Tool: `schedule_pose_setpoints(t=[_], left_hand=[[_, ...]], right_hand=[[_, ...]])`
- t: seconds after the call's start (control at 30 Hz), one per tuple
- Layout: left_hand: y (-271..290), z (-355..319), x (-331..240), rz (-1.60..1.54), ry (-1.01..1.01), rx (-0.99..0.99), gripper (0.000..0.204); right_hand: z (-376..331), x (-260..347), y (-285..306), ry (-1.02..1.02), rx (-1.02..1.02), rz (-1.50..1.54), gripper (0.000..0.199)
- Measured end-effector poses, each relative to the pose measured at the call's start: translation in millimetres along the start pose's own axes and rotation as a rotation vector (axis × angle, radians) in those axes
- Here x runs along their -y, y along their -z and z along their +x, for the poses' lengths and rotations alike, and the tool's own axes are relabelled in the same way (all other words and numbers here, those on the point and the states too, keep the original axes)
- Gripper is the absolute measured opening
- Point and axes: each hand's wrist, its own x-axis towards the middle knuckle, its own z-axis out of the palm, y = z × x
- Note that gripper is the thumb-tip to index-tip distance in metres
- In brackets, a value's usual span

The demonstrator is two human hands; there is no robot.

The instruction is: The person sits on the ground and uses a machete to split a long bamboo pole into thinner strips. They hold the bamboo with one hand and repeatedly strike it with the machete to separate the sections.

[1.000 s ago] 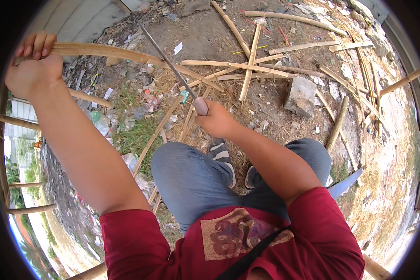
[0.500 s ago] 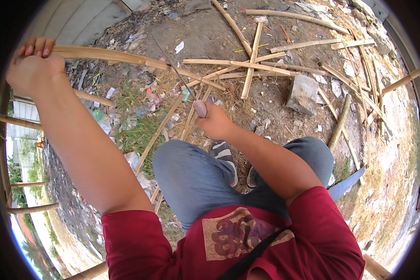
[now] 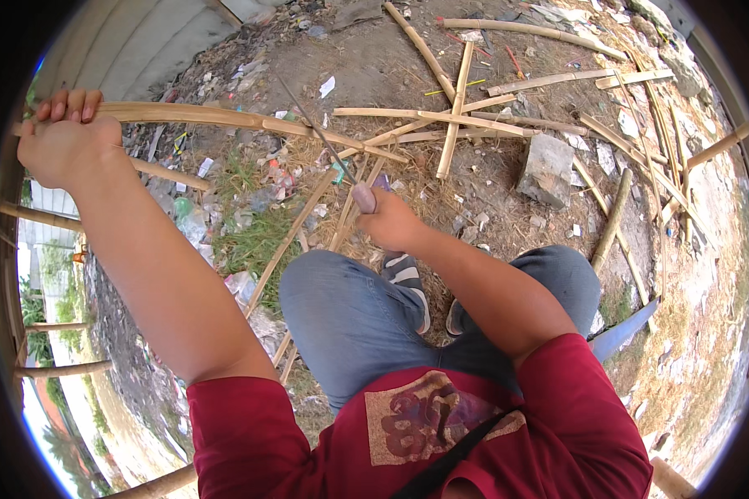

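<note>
At the far left, my left hand (image 3: 71, 141) is closed around one end of a long split bamboo strip (image 3: 200, 114). The strip runs rightward, and its other end comes down among more bamboo pieces on the ground. In front of my knees, my right hand (image 3: 394, 221) grips the rounded handle of a long-bladed knife (image 3: 325, 140). Its thin dark blade points away and to the left, crossing the strip in the picture; I cannot tell whether they touch.
Several cut bamboo strips (image 3: 455, 116) lie crossed on littered dirt. A concrete block (image 3: 546, 171) sits ahead to the right. A blue saw-like blade (image 3: 624, 329) shows beside my right knee. Bamboo poles (image 3: 37, 218) stand along the left, and a pale wall (image 3: 133, 58) rises behind.
My left hand and its end of the bamboo strip have come slightly nearer to me. The knife and my right hand keep nearly the same place, with the whole view shifted a little.
</note>
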Motion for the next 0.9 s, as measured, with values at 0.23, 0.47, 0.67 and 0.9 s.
schedule_pose_setpoints(t=[0.23,0.47,0.67,0.9], left_hand=[[-9,2,1,0.02,-0.01,0.099,0.023],[6,0,-1,-0.005,-0.005,0.031,0.022],[7,13,3,-0.052,-0.004,0.107,0.015],[-7,12,3,-0.021,-0.006,0.083,0.017]], right_hand=[[32,-82,1,-0.106,-0.145,-0.207,0.039],[21,-59,8,-0.328,-0.111,-0.094,0.046],[21,-26,-4,0.113,-0.091,-0.184,0.042],[37,-116,23,-0.474,-0.127,-0.105,0.035]])
